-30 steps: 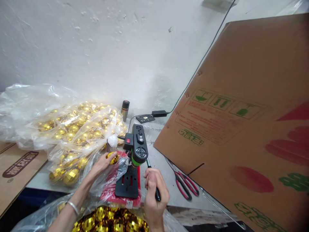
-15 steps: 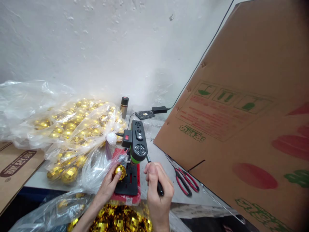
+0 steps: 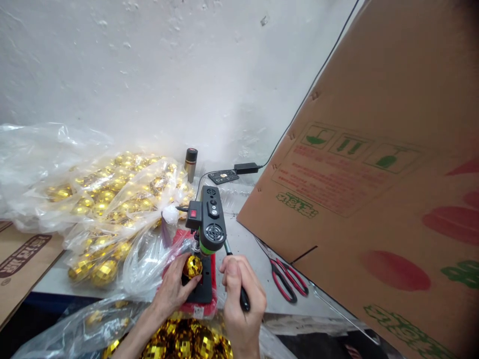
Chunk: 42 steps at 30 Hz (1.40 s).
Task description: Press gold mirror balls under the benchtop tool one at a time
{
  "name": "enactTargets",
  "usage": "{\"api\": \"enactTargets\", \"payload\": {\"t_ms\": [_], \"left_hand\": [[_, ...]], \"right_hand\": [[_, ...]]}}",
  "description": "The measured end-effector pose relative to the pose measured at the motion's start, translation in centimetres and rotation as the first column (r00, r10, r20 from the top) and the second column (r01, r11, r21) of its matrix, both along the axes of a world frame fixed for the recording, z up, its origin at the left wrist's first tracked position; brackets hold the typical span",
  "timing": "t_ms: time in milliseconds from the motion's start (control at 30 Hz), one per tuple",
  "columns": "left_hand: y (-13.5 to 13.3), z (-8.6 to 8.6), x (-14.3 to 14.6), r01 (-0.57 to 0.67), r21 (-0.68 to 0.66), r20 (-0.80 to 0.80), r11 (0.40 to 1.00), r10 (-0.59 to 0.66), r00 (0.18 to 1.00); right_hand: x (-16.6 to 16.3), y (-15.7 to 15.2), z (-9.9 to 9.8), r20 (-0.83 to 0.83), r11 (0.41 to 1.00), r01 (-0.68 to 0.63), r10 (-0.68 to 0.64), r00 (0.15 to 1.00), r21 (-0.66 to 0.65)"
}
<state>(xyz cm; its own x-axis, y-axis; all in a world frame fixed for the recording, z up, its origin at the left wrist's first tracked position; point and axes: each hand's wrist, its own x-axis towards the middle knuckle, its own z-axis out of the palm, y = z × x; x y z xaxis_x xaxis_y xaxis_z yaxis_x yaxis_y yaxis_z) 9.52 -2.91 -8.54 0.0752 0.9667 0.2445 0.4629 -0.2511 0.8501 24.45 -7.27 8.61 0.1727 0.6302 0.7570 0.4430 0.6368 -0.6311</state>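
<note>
a second ago the gold ball (image 3: 193,267) was out at eight o'clock of the black machine head (image 3: 213,224); now the left hand (image 3: 174,286), its grip curled around the ball, has brought it in to seven o'clock, over the base plate (image 3: 202,296). to my eye, that puts it within the machine's reach. the right hand (image 3: 245,284) stays wrapped around the lever (image 3: 245,302) at five o'clock.

the ball (image 3: 193,268) looks mirror-glossy, the cardboard box (image 3: 359,194) matt, the wall (image 3: 149,75) rough.
</note>
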Motion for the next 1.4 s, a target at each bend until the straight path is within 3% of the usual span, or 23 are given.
{"api": "enactTargets", "payload": {"t_ms": [367, 700, 967, 1100, 1267, 1400], "left_hand": [[-0.9, -0.8, 0.6, 0.04, 0.062, 0.006, 0.997, -0.041, 0.999], [0.9, -0.3, 1.4, 0.088, 0.006, -0.159, 0.996, -0.086, 0.983], [0.7, -0.7, 1.4, 0.09, -0.027, -0.167, 0.996, -0.093, 0.982], [0.6, -0.8, 1.5, 0.079, -0.034, -0.176, 0.996, -0.084, 0.981], [0.5, -0.4, 1.5, 0.063, -0.058, -0.19, 0.996, -0.073, 0.979], [0.5, 0.0, 1.5, 0.066, -0.057, -0.192, 0.996, -0.076, 0.978]], "right_hand": [[0.2, 0.2, -0.3, -0.014, 1.0, -0.008, 0.008, 1.0, -0.007], [0.4, 0.0, -0.9, 0.039, 0.999, -0.032, 0.03, 0.999, 0.035], [0.8, 0.1, -4.4, 0.149, 0.992, 0.022, -0.041, 0.988, 0.127], [0.3, 0.2, -6.3, 0.115, 0.98, 0.098, -0.119, 0.986, 0.174], [-0.7, 0.2, -7.1, -0.002, 0.98, 0.147, -0.148, 0.989, 0.136], [-0.8, 0.7, -7.5, 0.003, 0.966, 0.152, -0.156, 0.988, 0.209]]}}
